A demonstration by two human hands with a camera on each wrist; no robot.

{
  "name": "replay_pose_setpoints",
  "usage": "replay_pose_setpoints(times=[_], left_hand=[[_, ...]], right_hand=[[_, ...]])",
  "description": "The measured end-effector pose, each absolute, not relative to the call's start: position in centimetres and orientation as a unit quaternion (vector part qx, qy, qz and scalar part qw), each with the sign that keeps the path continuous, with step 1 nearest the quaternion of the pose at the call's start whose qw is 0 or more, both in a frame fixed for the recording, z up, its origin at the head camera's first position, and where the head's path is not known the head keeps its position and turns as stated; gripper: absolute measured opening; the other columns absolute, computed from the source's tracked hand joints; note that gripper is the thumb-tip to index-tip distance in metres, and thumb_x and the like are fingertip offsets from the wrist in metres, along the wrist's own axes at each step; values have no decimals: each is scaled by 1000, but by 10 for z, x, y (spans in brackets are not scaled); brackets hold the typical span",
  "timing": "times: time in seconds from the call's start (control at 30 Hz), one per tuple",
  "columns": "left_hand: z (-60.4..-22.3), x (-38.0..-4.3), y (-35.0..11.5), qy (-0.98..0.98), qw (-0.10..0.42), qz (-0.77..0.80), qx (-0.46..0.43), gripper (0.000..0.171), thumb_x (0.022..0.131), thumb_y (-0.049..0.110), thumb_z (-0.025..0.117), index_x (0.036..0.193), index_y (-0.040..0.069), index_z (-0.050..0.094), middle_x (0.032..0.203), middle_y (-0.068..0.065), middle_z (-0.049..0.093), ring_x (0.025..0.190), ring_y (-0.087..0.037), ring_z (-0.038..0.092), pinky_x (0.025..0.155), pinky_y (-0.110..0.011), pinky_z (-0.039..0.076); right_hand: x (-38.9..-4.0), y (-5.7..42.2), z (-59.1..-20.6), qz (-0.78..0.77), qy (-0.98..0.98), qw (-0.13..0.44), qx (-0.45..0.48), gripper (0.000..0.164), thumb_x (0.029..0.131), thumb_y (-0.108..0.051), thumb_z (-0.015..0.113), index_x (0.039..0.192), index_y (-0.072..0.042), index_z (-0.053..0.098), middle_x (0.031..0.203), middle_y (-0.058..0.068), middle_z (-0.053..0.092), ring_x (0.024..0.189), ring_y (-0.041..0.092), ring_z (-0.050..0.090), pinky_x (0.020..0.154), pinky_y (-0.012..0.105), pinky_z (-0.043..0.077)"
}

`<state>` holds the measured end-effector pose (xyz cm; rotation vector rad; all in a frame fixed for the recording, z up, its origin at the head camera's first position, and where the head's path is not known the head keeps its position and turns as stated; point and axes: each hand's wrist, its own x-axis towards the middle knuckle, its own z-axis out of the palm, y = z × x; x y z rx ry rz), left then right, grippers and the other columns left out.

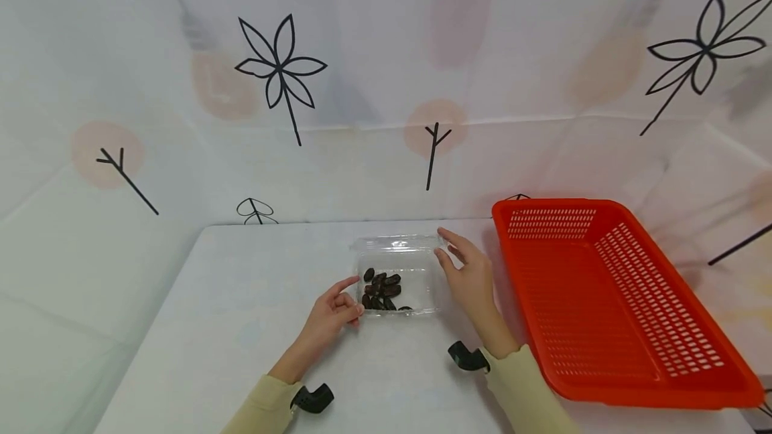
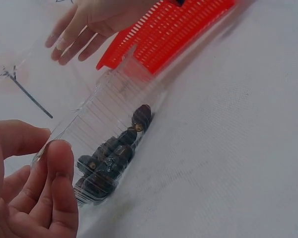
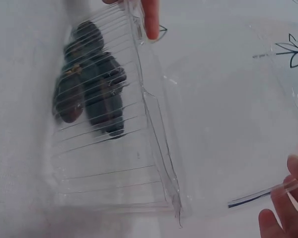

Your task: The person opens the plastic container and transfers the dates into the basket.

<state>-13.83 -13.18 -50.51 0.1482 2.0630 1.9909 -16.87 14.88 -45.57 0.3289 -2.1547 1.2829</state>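
Note:
A clear plastic clamshell box [image 1: 416,280] lies on the table with its lid [image 3: 228,124] raised. Inside, toward its left side, is a pile of dark brown dates [image 1: 383,290]; their dark shapes [image 2: 111,158] show through the ribbed wall in the left wrist view. My left hand [image 1: 330,310] is at the box's left side, pinching its rim between thumb and fingers. On the far right side, my right hand [image 1: 467,273] holds the lid's edge, thumb on one face and fingers [image 3: 283,208] on the other.
A large red plastic basket [image 1: 591,307] with perforated sides stands to the right of the box, close by my right forearm. Behind the white table [image 1: 241,300] hangs a pale cloth [image 1: 362,86] with printed black flowers and twigs.

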Motion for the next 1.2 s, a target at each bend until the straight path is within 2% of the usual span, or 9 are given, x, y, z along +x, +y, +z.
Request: replay_pose_setpoints(times=[0.17,0.4,0.57,0.77,0.9,1.03,1.2], left_hand=[[-507,-138,-132,709,138,690,50,63,91,-1,69,148,3,42,80,-4,61,69,-16,63,72,-27,54],[-509,-138,-132,698,142,700,60,63,92,-2,67,149,2,40,81,-4,62,70,-15,65,74,-27,54],[-510,-138,-131,699,140,699,62,62,92,-2,67,148,2,40,82,-4,64,70,-15,66,73,-27,54],[-509,-139,-131,709,137,688,72,61,92,0,68,147,3,42,83,-6,64,72,-18,67,74,-28,54],[-509,-141,-133,731,118,668,73,55,92,1,68,143,2,48,86,-13,64,73,-23,67,72,-30,54],[-508,-145,-134,748,105,652,72,47,92,4,69,137,1,54,89,-17,65,73,-27,66,71,-31,54],[-506,-148,-136,750,110,648,75,43,92,4,70,132,0,55,85,-10,65,73,-29,67,70,-30,54]], right_hand=[[-174,151,-458,533,-798,260,106,48,89,-2,74,135,-3,61,133,11,62,122,26,59,91,48,50],[-173,155,-466,537,-813,210,81,59,90,-1,73,144,0,50,142,15,54,130,29,52,97,49,46],[-170,159,-475,533,-826,173,61,54,88,2,73,139,3,55,139,18,55,129,34,53,97,47,46],[-168,165,-486,505,-856,105,38,47,91,-1,70,136,1,59,137,16,58,128,35,53,94,45,47],[-168,166,-490,501,-861,71,39,42,92,-3,69,134,0,62,135,15,60,126,33,55,94,43,48],[-168,165,-491,498,-863,70,46,39,91,-1,69,130,-1,65,133,14,62,125,33,56,94,43,49],[-170,162,-483,473,-873,97,65,36,89,1,71,125,-3,69,129,14,64,122,34,59,91,46,51]])
